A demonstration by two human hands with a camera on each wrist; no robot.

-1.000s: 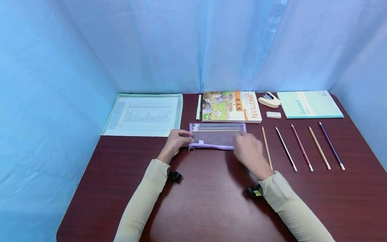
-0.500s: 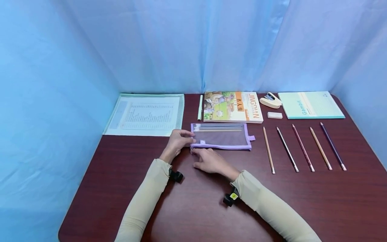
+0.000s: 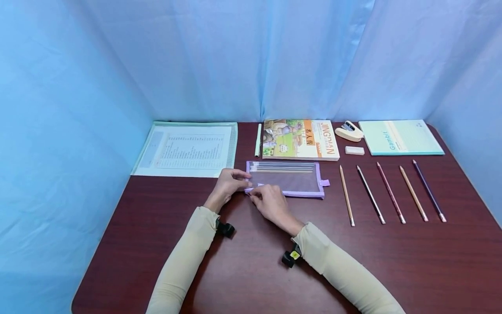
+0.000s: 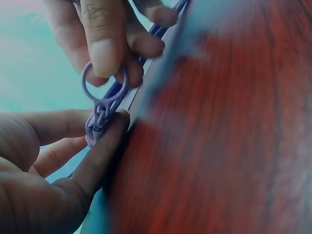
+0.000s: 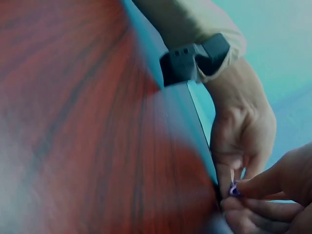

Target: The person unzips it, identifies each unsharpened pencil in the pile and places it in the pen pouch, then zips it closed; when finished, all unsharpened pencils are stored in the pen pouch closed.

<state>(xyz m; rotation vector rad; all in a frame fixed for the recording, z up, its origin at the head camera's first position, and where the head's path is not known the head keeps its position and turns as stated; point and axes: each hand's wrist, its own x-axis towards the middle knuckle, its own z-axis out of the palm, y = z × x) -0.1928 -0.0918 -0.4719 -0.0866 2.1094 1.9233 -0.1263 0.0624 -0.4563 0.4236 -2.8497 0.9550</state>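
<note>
A purple mesh pencil case (image 3: 290,185) lies flat on the table, zipper edge toward me. Several pencils (image 3: 282,168) show through the mesh along its far side. My left hand (image 3: 225,187) pinches the case's front left corner between thumb and fingers, at the end of the zipper. My right hand (image 3: 273,205) reaches across to that same corner. In the left wrist view, its thumb and finger pinch the zipper pull ring (image 4: 103,102). The zipper's teeth run away beneath the right fingers, partly hidden. The right wrist view shows both hands close together at the pull.
To the right several loose pencils (image 3: 388,192) lie side by side. Behind the case are a pale pen (image 3: 258,140), a book (image 3: 296,139), an eraser (image 3: 354,150), a cream stapler (image 3: 349,131) and a green notebook (image 3: 404,137). A document folder (image 3: 188,150) lies at the left.
My right hand has moved from the case's right end to its front left corner and taken hold of the pull ring. My left hand has kept its grip on the corner.
</note>
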